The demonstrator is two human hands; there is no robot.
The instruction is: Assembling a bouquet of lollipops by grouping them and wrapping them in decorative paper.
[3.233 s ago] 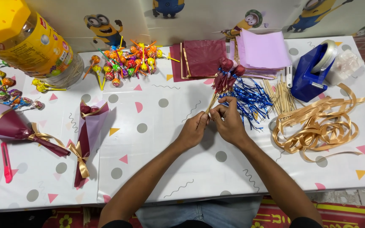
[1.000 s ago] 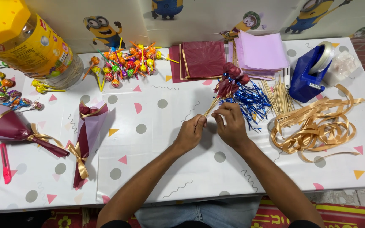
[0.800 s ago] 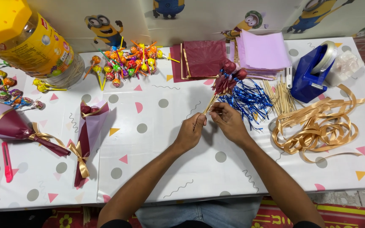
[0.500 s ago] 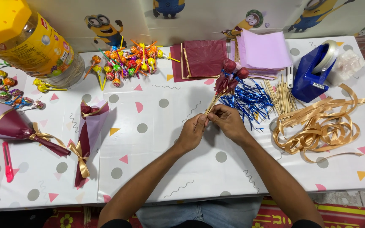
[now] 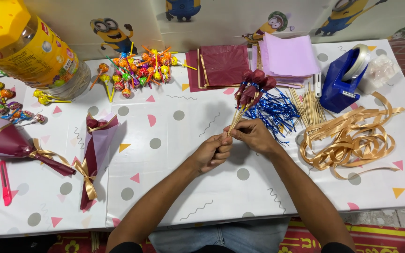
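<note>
surface (image 5: 174,187) white w/ dots | left hand (image 5: 213,152) + right hand (image 5: 254,136) both pinching stick ends | bunch of wrapped sticks (image 5: 248,96) over mid-surface, long axis tilted, maroon heads pointing up-right, away from person

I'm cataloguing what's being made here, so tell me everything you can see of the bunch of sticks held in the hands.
The bunch of sticks is a small cluster of thin pale wooden skewers, each topped with a rounded head wrapped in dark maroon paper. The heads fan out slightly at the top, over the blue foil strips. The bunch tilts up and to the right, raised off the table. Its lower ends are pinched between the left hand and the right hand, which meet around the stems.
</note>
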